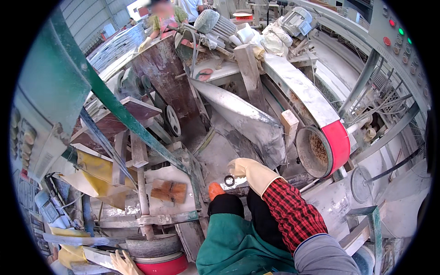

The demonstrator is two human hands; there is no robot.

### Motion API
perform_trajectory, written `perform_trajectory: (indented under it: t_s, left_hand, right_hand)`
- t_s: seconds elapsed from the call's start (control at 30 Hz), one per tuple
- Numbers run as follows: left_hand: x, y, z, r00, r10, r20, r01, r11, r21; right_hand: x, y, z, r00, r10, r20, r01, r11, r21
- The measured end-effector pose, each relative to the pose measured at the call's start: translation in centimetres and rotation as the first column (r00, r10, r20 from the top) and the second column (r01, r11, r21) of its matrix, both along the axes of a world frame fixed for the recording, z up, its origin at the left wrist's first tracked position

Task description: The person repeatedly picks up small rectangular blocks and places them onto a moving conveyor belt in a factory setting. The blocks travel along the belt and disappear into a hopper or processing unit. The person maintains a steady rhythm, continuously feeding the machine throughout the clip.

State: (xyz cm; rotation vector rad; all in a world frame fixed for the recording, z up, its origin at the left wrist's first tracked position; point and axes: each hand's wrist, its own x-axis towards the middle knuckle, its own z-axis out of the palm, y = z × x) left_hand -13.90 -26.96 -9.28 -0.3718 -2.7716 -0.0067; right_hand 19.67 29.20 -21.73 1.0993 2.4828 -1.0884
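My right hand (pixel 252 173), in a cream rubber glove, reaches out below the grey sheet chute. Its fingers are curled down and closed at a small dark ring (pixel 229 180), which appears to hang from the fingertips. Lower left, my left hand (pixel 124 264), in a matching glove, has its fingers stretched and apart. It lies beside a round drum (pixel 153 246) with a red band, at the end of a pale rail; whether it touches the drum I cannot tell. Its wrist is cut off by the picture's edge.
A green slanted beam (pixel 133 121) crosses at left, near a spoked wheel (pixel 172 120). A grey chute (pixel 243 117) stands ahead. At right sits a red-banded drum end (pixel 337 149); a control panel (pixel 405 46) is beyond. Another person (pixel 167 20) stands at the back.
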Motion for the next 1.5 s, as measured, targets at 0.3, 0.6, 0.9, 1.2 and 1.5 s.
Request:
perform_trajectory:
  t_s: [0.3, 0.6, 0.9, 1.2, 1.5]
  left_hand:
    - [1.0, -0.1, 0.0, 0.999, -0.008, -0.044, 0.007, 1.000, -0.027]
    - [1.7, 0.5, -0.4, 0.997, 0.000, -0.083, -0.006, 0.998, -0.064]
    - [2.8, 1.1, 0.0, 0.996, -0.036, -0.086, 0.030, 0.997, -0.067]
    - [1.7, -0.2, -2.2, 0.983, -0.080, -0.166, 0.068, 0.995, -0.076]
    - [3.2, 1.2, -1.4, 0.988, -0.066, -0.139, 0.058, 0.997, -0.058]
  right_hand:
    - [0.4, -2.3, 4.4, 0.988, -0.079, 0.130, 0.075, 0.996, 0.040]
    - [1.3, -3.2, 6.5, 0.988, -0.068, 0.135, 0.064, 0.997, 0.039]
    - [1.0, -2.7, 6.3, 0.971, -0.076, 0.226, 0.080, 0.997, -0.006]
    - [1.1, -2.8, 5.2, 0.983, -0.136, 0.120, 0.126, 0.988, 0.090]
    - [1.1, -2.7, 6.4, 0.971, -0.084, 0.224, 0.087, 0.996, -0.004]
